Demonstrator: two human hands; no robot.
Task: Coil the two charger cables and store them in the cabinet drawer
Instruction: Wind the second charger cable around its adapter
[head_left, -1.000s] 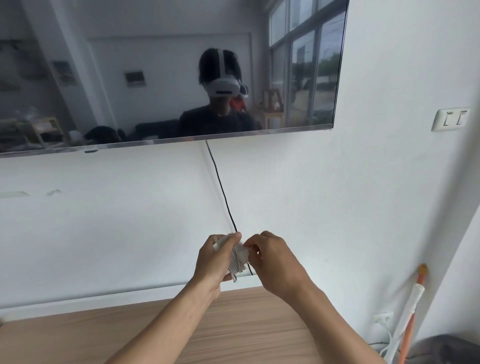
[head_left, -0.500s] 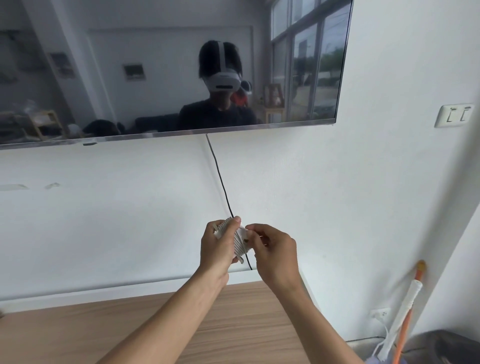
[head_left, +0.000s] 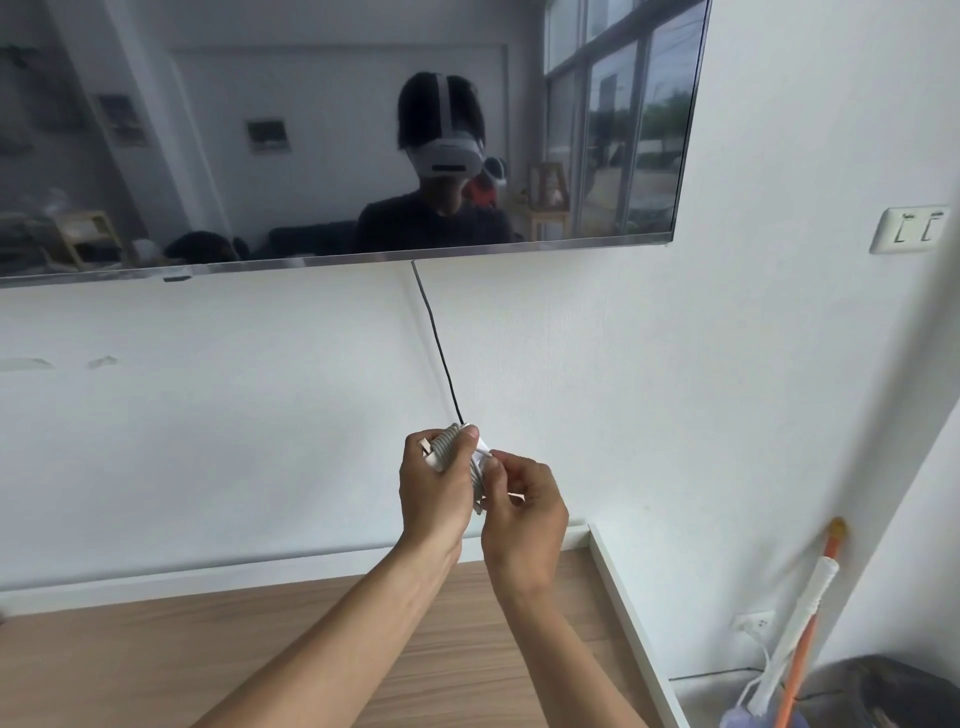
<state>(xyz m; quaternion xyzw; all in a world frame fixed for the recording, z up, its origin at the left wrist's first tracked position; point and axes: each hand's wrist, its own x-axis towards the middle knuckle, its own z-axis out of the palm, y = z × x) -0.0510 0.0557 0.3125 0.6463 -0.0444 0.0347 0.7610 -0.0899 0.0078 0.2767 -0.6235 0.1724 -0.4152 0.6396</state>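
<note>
Above the wooden cabinet top (head_left: 156, 660), the coiled white charger cable (head_left: 451, 451) is clamped upright in the left hand (head_left: 436, 491), while its loose end is pinched just beside it by the right hand (head_left: 524, 506).

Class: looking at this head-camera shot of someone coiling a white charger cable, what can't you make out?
- Coiled white cable, head view: mostly covered by the left hand and right hand; its loose end is too small to trace.
- Second cable and cabinet drawer: not in the frame.
- Wooden cabinet top: cut off by the bottom edge.
</note>
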